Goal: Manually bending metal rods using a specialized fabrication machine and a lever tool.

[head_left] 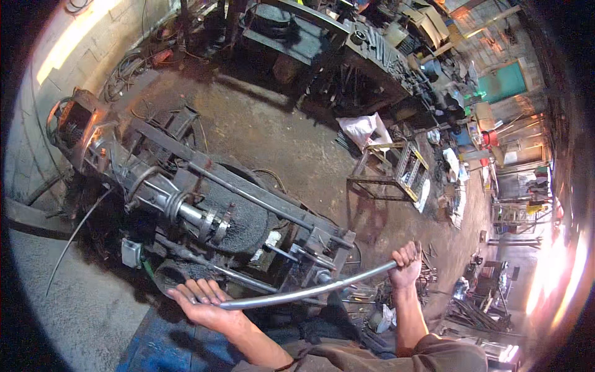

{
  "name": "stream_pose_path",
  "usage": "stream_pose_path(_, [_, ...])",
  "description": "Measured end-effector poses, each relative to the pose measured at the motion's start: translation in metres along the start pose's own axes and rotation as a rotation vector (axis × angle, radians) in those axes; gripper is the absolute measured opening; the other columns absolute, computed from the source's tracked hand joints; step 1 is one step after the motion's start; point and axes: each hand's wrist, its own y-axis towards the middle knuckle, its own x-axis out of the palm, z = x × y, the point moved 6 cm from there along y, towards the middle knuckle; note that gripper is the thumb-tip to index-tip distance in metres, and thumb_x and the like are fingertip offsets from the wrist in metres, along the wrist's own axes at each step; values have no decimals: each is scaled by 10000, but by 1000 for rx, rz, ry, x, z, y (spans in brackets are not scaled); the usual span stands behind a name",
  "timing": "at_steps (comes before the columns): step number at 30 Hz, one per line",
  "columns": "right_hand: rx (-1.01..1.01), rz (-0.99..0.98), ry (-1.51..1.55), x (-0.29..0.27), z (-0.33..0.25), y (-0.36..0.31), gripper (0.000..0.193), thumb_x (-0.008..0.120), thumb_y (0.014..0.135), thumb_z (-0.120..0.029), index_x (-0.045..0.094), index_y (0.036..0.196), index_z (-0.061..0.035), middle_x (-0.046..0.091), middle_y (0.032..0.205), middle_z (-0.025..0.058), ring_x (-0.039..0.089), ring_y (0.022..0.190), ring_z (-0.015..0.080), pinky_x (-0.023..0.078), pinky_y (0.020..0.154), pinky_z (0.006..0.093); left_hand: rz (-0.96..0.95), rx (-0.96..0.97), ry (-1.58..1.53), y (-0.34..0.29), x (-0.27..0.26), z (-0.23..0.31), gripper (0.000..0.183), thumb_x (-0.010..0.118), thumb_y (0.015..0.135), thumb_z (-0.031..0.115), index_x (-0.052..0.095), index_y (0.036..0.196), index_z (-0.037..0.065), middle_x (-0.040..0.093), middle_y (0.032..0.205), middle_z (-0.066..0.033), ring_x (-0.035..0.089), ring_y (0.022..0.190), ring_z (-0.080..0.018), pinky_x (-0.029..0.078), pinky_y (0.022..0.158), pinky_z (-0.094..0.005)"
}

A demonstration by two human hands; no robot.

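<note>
A long, smooth grey metal bar (310, 292) lies across the front of my body; it looks curved in this wide view, and whether it is solid or hollow I cannot tell. Its left part rests in my left hand (207, 305), with the fingers bent over it. My right hand (406, 265) is closed in a fist round the other end, higher and farther right. Just beyond the bar stands a large machine with a shiny round spindle (186, 211) and long rails (248, 192). Dark metal chips (238, 214) are heaped inside its frame.
A small metal-framed stand (390, 177) is on the floor beyond the machine, with a white sack (365, 130) behind it. A cluttered workbench (378, 65) runs along the back. Blue sheet (158, 347) lies at lower left. A thin rod (74, 235) sticks out from the machine's left end.
</note>
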Motion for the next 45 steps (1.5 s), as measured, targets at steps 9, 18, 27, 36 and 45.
stream_pose_path(9, [6,23,-8,5,0,14,431,389,994,-289,321,584,-175,213,463,-57,176,385,92,262,429,284,140,-1,81,-5,2,6,435,424,1013,395,281,668,173,213,564,61,171,413,-46,155,365,-219])
stream_pose_path(18, [-8,59,-138,3,-4,20,442,406,987,-295,314,574,-165,226,460,-46,179,355,103,244,378,280,265,78,250,-13,-10,8,405,423,1000,432,365,724,141,358,566,15,344,435,-102,293,361,-257])
stream_pose_path(27, [92,23,-215,-7,4,47,404,414,972,-303,348,599,-162,257,477,-42,232,376,111,267,425,287,73,437,676,-13,-44,35,507,369,1023,357,451,724,-44,459,614,-72,406,592,-245,373,591,-434])
stream_pose_path(36, [-16,212,-317,-56,-26,60,296,478,969,-312,435,744,-124,414,588,19,455,508,185,481,582,370,-444,638,1241,-75,-22,62,455,388,993,319,610,905,-68,620,861,-291,584,838,-474,436,701,-493])
stream_pose_path(45, [38,166,-845,-109,58,-63,218,545,889,-288,592,839,-81,602,732,71,569,617,205,446,560,341,-705,202,1162,-26,-125,71,325,456,990,257,650,985,-4,634,731,-71,615,591,-129,469,481,-291])
